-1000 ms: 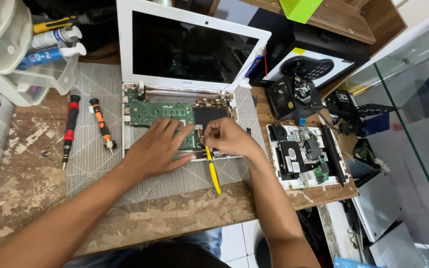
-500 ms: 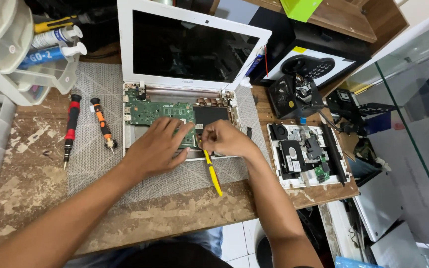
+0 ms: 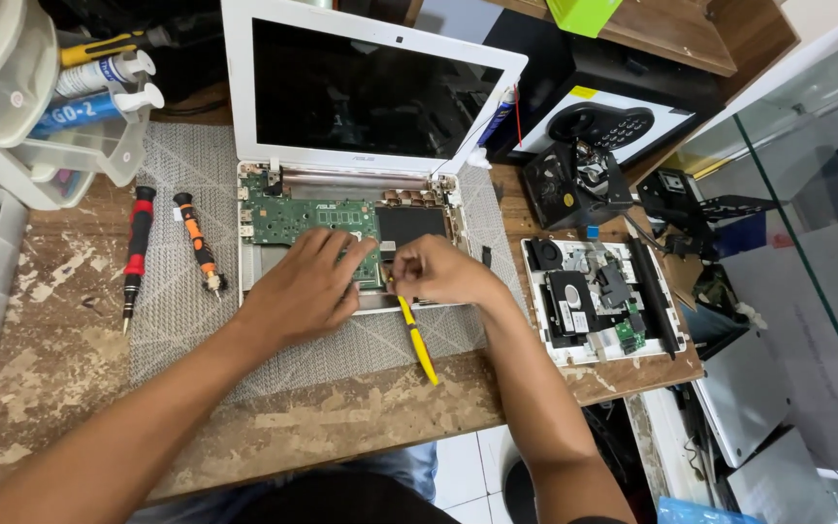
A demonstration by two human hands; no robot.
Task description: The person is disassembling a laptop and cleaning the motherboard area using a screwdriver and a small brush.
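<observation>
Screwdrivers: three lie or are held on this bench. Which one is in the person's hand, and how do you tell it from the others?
The yellow-handled screwdriver, gripped by the right hand at the opened laptop. The red-handled screwdriver and orange-handled screwdriver lie untouched on the grey mat.

Glossy white plastic frames the laptop (image 3: 370,92); grey woven mat (image 3: 186,320) looks matt; the wooden surface (image 3: 41,378) is rough, worn.

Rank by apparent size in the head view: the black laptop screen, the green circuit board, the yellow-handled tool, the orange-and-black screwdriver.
1. Black laptop screen
2. Green circuit board
3. Yellow-handled tool and orange-and-black screwdriver: similar length, too close to rank.
</observation>
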